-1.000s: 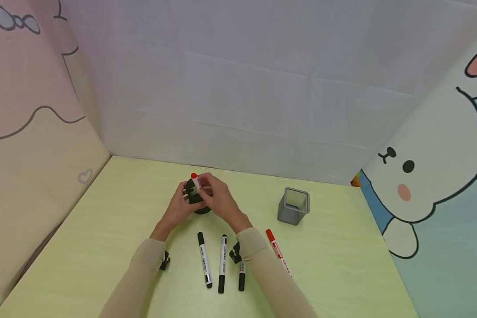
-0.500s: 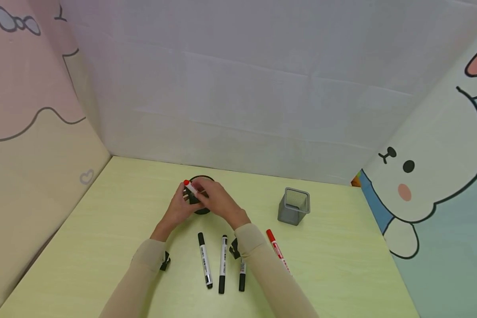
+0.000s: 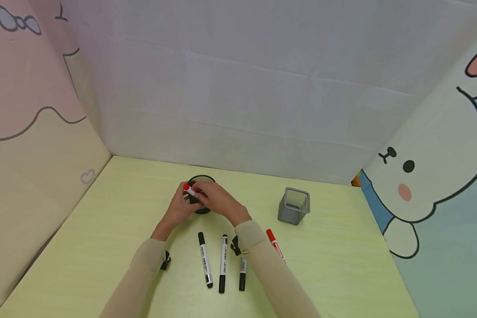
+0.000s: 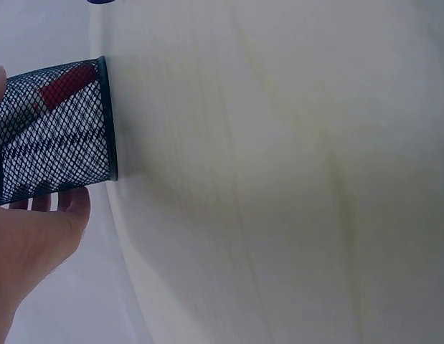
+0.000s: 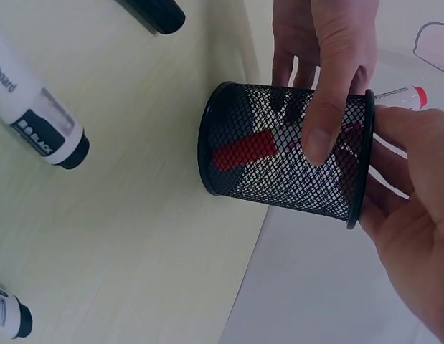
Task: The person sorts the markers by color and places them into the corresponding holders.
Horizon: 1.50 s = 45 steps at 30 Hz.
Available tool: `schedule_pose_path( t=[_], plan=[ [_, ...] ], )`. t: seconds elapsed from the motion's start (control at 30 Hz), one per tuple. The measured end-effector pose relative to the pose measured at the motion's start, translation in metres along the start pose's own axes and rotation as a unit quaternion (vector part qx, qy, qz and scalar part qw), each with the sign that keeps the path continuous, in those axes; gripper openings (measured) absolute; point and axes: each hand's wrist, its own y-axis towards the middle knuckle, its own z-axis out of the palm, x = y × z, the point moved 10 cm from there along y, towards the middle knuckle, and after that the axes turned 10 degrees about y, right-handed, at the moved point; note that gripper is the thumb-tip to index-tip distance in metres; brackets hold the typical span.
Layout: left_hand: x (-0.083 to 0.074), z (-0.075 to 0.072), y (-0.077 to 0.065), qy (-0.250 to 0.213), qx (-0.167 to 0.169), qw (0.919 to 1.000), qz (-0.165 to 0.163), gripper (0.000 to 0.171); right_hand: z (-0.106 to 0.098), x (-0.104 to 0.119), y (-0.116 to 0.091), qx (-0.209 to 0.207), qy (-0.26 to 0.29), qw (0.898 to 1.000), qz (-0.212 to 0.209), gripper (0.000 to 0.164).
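Note:
My left hand [image 3: 177, 210] holds a round black mesh pen cup [image 5: 300, 195], its thumb across one side and its fingers round the other. A red marker [image 3: 189, 190] leans inside the cup, with its red cap [image 5: 243, 150] low down behind the mesh and its other end poking out above the rim. At the rim, my right hand [image 3: 221, 202] pinches the marker's upper part between thumb and fingers. The cup stands upright on the table, and the hands partly cover it in the head view.
Several markers lie nearer me: a black one [image 3: 205, 260], a second black one [image 3: 223, 265], a third black one [image 3: 242, 274] partly under the right arm, and a red one [image 3: 276, 245] beside the sleeve. A square grey mesh cup [image 3: 292, 215] stands right. A cloth wall [image 3: 238, 110] closes the back.
The marker has tipped left and sunk lower into the cup, and my right hand has come down slightly with it. My left hand stays on the cup.

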Motion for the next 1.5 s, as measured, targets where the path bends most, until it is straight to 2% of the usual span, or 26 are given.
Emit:
schedule_pose_path(
  t=[0.13, 0.23, 0.27, 0.37, 0.47, 0.57, 0.7, 0.8, 1.03, 1.5],
  plan=[
    [0.001, 0.000, 0.000, -0.011, 0.000, 0.9999, 0.003, 0.067, -0.002, 0.003, 0.000, -0.007, -0.006, 1.000, -0.019, 0.020],
    [-0.016, -0.002, -0.006, -0.011, 0.008, 0.9999, 0.004, 0.064, -0.003, 0.004, -0.002, -0.013, -0.002, 0.999, -0.031, 0.018],
    [-0.016, -0.002, -0.006, -0.011, 0.009, 0.9999, 0.005, 0.063, -0.004, 0.004, -0.002, -0.015, 0.001, 0.999, -0.034, 0.018],
    [-0.015, -0.002, -0.006, -0.001, 0.008, 1.0000, 0.001, 0.064, -0.005, 0.003, -0.004, -0.017, 0.015, 0.999, -0.041, 0.019],
    [0.004, 0.000, 0.001, 0.003, -0.001, 1.0000, -0.007, 0.068, -0.005, 0.002, -0.005, -0.019, 0.017, 0.998, -0.049, 0.021],
    [0.005, 0.000, 0.002, 0.002, -0.001, 1.0000, -0.006, 0.070, -0.006, 0.000, -0.008, -0.022, 0.009, 0.998, -0.055, 0.025],
    [0.004, 0.001, 0.002, 0.001, 0.001, 1.0000, -0.002, 0.072, -0.008, -0.005, -0.013, -0.022, 0.003, 0.999, -0.038, 0.033],
    [0.005, 0.000, 0.000, 0.004, 0.000, 0.9999, -0.011, 0.078, -0.012, -0.009, -0.018, -0.030, 0.012, 0.999, -0.028, 0.036],
    [0.007, 0.000, -0.001, 0.005, -0.001, 0.9992, -0.040, 0.096, -0.029, -0.013, -0.029, -0.069, 0.044, 0.996, -0.033, 0.038],
    [0.008, 0.002, 0.002, 0.016, -0.009, 0.9992, -0.035, 0.095, -0.045, -0.019, -0.053, -0.091, 0.042, 0.994, -0.048, 0.036]
  ],
)
